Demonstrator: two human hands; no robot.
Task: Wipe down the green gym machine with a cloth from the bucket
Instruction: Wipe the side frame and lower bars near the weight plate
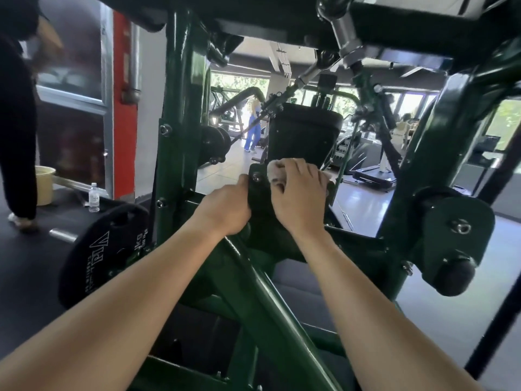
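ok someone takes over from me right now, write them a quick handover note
Left hand: grips the edge of the dark green metal bracket plate.
Right hand: holds the bunched white cloth against the top of that plate, below the black seat pad.
Pale yellow plastic bucket: on the floor at far left, beside a clear water bottle.
Done: cloth fetched, wiping under way; how much is clean cannot be told.
To do: the rest of the green gym machine frame.
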